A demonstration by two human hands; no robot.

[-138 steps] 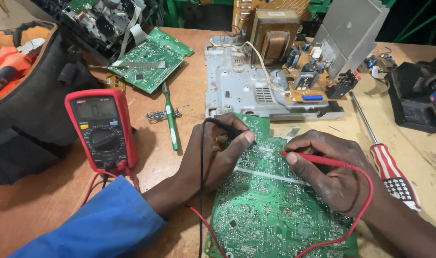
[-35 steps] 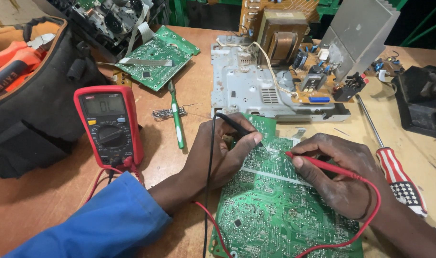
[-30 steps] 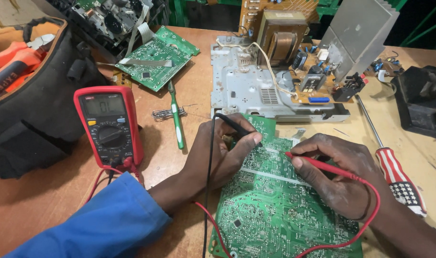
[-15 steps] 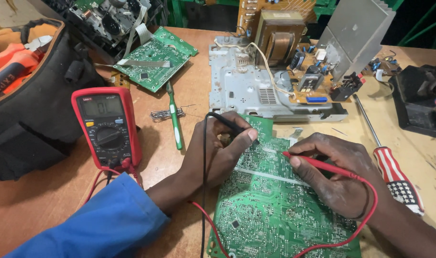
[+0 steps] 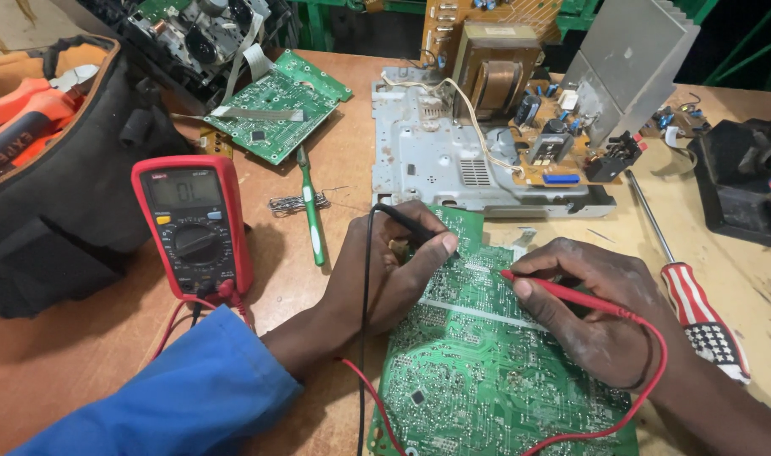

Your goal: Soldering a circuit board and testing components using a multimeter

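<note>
A large green circuit board (image 5: 486,371) lies solder side up on the wooden table. My left hand (image 5: 385,270) pinches the black test probe (image 5: 411,226), its tip down on the board's upper edge. My right hand (image 5: 596,304) holds the red test probe (image 5: 562,291) like a pen, with the tip touching the board near a white stripe. Black and red leads run back across the board. A red digital multimeter (image 5: 193,224) lies to the left of my left hand, its screen lit.
A metal chassis (image 5: 436,160) with a transformer and heat sink sits behind the board. A striped-handle screwdriver (image 5: 697,308) lies at right, a green toothbrush (image 5: 311,215) and a small green board (image 5: 271,105) at upper left. A black tool bag (image 5: 56,186) fills the left edge.
Both hands stay on the board with the probes; the probe tips shift only slightly. The view moves a little.
</note>
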